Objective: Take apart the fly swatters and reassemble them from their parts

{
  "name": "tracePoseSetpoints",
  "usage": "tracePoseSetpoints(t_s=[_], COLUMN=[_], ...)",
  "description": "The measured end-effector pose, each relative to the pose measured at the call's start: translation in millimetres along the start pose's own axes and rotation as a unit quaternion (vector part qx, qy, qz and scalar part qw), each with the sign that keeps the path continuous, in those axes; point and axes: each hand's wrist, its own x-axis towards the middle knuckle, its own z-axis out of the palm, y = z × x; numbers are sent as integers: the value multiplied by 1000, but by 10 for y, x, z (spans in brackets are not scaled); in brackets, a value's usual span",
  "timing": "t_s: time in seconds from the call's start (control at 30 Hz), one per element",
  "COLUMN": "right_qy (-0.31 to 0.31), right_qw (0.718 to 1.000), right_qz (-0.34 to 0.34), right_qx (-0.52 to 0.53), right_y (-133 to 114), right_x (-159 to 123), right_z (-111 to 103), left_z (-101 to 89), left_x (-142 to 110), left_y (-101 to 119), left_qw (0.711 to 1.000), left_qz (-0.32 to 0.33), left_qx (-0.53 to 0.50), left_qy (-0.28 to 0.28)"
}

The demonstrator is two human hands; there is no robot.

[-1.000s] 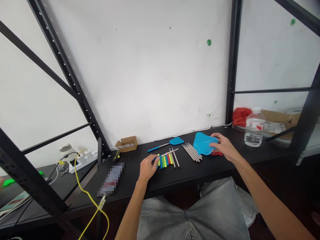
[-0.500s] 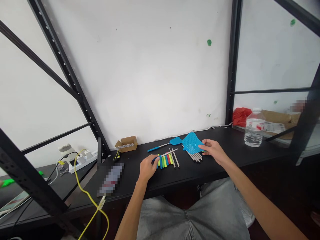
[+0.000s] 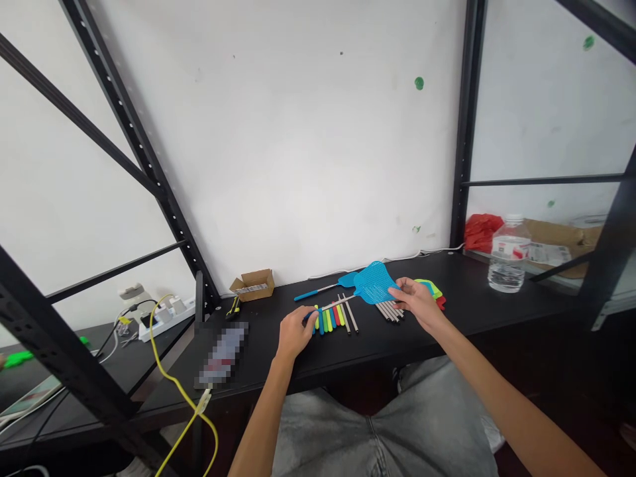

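My right hand pinches a blue fly-swatter head and holds it just above the black desk, over a bundle of metal rods. My left hand rests on the desk with its fingers curled on the blue handle at the end of a row of coloured handles with metal rods. An assembled blue fly swatter lies behind that row. Green, yellow and red swatter heads lie stacked to the right of my right hand.
A small open cardboard box stands by the wall. A phone with a yellow cable lies at the desk's left. A water bottle, a red bag and a cardboard box sit at the right. Black rack posts frame the desk.
My right hand lifted the blue swatter head off the stack at the right and carried it left over the metal rods. The left hand has stayed on the coloured handles.
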Motion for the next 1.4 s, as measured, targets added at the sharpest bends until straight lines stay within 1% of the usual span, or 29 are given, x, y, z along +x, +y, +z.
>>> tracePoseSetpoints(t_s=[0.13, 0.3, 0.63, 0.87, 1.07, 1.23, 1.4], right_qy=[10, 5, -3, 0, -19, -49, -71], right_qw=[1000, 1000, 999, 999, 994, 984, 978], right_qz=[0, 0, -12, 32, 15, -24, -12], right_qx=[-7, -9, -29, -38, -105, -167, -198], right_y=[-15, -27, 52, 95, 131, 152, 161], right_x=[6, 12, 45, 75, 97, 77, 54], right_z=[-12, -27, -52, -84, -106, -84, -38], left_z=[2, 1, -2, -2, -21, -49, -59], left_x=[-2, -3, 3, -2, 1, 3, -3], left_y=[-5, -15, -9, -14, 21, 68, 88], left_qw=[1000, 1000, 1000, 1000, 1000, 1000, 999], left_qz=[4, 4, 5, -1, -1, 3, 3], left_qx=[4, 7, 13, 2, -14, -21, -26], left_qy=[3, 3, -5, 1, -1, -10, -18])
